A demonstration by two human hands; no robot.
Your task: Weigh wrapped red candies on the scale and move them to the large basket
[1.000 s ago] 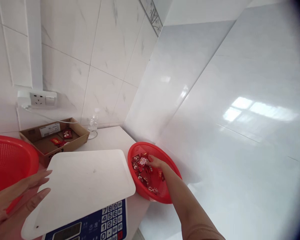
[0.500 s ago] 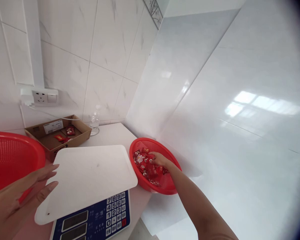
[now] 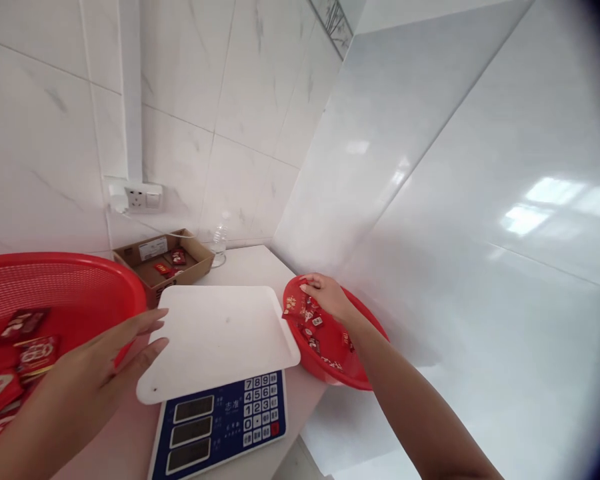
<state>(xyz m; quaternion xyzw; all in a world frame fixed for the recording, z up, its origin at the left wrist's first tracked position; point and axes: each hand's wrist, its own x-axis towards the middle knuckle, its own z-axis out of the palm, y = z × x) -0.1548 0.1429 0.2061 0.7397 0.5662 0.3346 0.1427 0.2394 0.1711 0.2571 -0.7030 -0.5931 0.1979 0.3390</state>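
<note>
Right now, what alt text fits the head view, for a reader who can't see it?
Right hand rests over a red basket of small red packets, while the open left hand hovers by a digital scale. A larger red basket with more packets sits at left, a cardboard box behind the scale.

White counter (image 3: 250, 267): blue digital scale with white plastic platform (image 3: 215, 340), shallow cardboard tray (image 3: 190, 261), clear plastic bottle (image 3: 220, 239), round red mesh basket (image 3: 365, 360) right of scale, larger red mesh basket (image 3: 80, 260) left.
</note>
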